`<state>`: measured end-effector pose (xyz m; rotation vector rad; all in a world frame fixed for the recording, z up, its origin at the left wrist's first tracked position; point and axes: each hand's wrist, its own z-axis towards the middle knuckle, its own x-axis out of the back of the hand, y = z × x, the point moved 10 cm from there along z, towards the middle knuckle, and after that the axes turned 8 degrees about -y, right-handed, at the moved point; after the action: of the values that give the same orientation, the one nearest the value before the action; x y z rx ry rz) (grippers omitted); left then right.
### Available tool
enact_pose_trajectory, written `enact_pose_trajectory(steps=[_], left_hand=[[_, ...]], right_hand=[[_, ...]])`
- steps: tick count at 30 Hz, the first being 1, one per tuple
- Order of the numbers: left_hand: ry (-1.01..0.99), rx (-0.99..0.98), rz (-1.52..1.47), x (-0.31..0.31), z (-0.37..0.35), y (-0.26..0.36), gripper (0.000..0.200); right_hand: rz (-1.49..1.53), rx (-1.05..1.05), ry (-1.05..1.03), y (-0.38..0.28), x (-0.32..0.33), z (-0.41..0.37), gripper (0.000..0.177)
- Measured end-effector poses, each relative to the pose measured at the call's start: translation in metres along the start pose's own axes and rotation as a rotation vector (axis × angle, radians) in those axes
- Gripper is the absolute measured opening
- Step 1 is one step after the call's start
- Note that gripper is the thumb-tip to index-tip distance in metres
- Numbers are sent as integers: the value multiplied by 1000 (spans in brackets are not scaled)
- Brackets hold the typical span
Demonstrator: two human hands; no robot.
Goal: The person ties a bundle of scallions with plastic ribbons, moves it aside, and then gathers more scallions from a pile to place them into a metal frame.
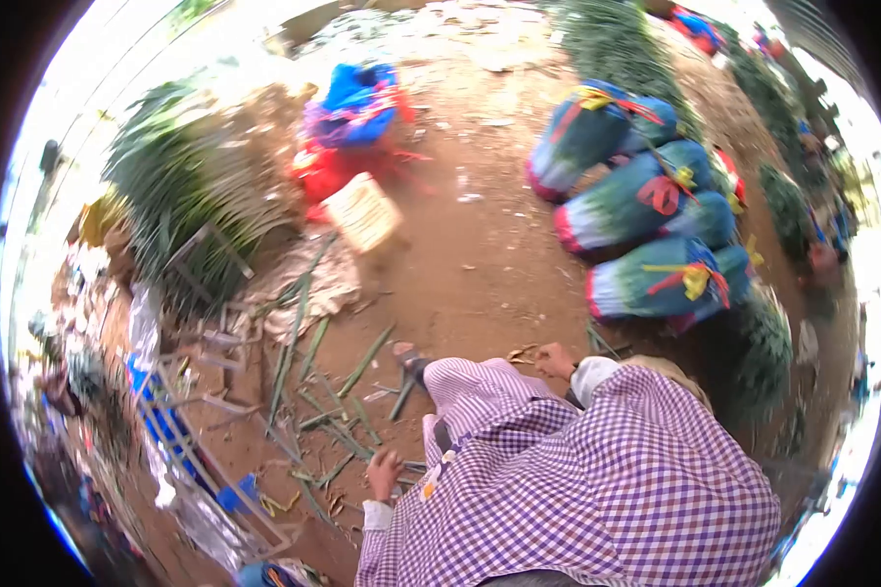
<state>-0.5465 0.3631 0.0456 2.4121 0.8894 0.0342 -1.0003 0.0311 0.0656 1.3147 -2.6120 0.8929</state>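
Observation:
At the lower middle, my left hand [384, 474] hangs just past its pale cuff, near cut green leaf pieces [335, 468] on the brown ground; its fingers are curled and blurred. My right hand [556, 361] is by the right side of my checked garment [597, 460], close to a dry leaf scrap on the ground. What either hand holds, if anything, is too small and smeared to make out. One sandalled foot [411, 360] shows in front of the garment.
Several filled net sacks [646, 279] lie at the right. A big pile of long green leaves [181, 176] stands at the left, near a pale block [363, 213] and red and blue bags [357, 108]. Metal frames [210, 411] are at the lower left.

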Motion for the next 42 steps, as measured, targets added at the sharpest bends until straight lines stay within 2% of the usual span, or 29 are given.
enact_pose_trajectory(steps=[3,6,7,10,11,12,13,16,18,20,23,25,27,29,31,36,42], left_hand=[[78,-132,29,2,-15,104,41],[142,-327,-49,56,-39,158,40],[208,-359,-108,80,-53,163,39],[411,-364,-260,158,-91,134,39],[527,-274,-257,180,-103,113,41],[539,-249,-347,201,-106,81,42],[545,-223,-433,221,-109,45,43],[545,31,-418,261,-129,-31,28],[444,147,-339,290,-129,-53,22],[344,146,-219,319,-121,-52,18],[325,-37,-182,372,-92,-2,19],[423,-85,-417,408,-63,40,15],[367,-73,-799,426,-40,101,17],[453,-151,-307,469,-5,165,25],[518,-236,-187,488,18,229,36],[425,-309,-293,487,68,339,45],[343,-188,-198,467,120,400,43]], right_hand=[[-34,-34,-82,-59,-49,36,25],[-10,23,-192,-161,-100,57,26],[-126,68,-224,-207,-114,60,28],[-285,193,-275,-320,-161,89,28],[-293,260,-277,-360,-175,97,24],[-294,324,-276,-399,-190,102,20],[-266,362,-299,-430,-205,110,21],[-159,438,-331,-502,-267,118,24],[-111,460,-292,-544,-292,101,26],[-113,378,-359,-549,-329,82,26],[-182,278,-454,-541,-372,58,25],[-260,234,-453,-540,-384,49,28],[-224,174,-438,-542,-385,50,29],[-189,122,-436,-551,-380,51,32],[-188,125,-421,-567,-372,65,35],[-187,207,-454,-626,-366,120,33],[-46,213,-417,-687,-359,165,30]])
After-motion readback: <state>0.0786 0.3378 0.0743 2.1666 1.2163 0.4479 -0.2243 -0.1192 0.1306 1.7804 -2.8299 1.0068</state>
